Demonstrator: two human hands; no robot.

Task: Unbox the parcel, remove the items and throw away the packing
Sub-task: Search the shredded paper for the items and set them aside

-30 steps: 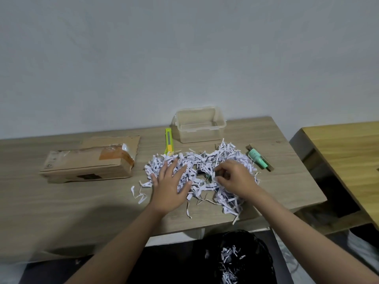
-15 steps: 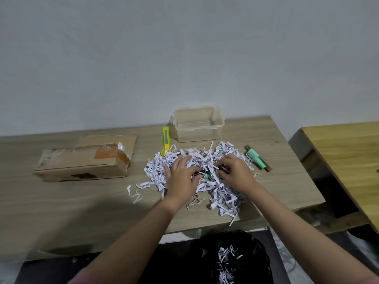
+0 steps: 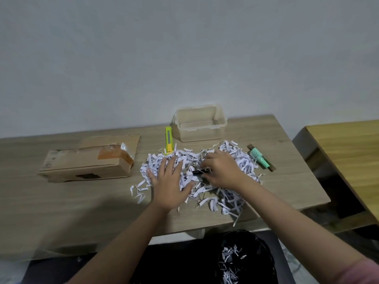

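A heap of white shredded paper (image 3: pixel 242 160) lies on the wooden table (image 3: pixel 82 201). My left hand (image 3: pixel 170 181) rests flat on the heap's left side, fingers spread. My right hand (image 3: pixel 223 171) is curled over the middle of the heap, fingertips closed on a small black item (image 3: pixel 198 172) that pokes out of the shreds. The opened cardboard parcel box (image 3: pixel 86 165) lies on its side at the left. A mint-green tube (image 3: pixel 259 157) sits on the table to the right of the heap.
A clear plastic container (image 3: pixel 200 124) stands behind the heap, with a yellow-green box cutter (image 3: pixel 169 143) to its left. A black-lined bin (image 3: pixel 246 257) holding paper shreds sits below the table's front edge. A second wooden table (image 3: pixel 352 152) stands at the right.
My left hand slid back to the left and flattened on the shreds. My right fingers closed on a black item now uncovered in the middle of the heap.
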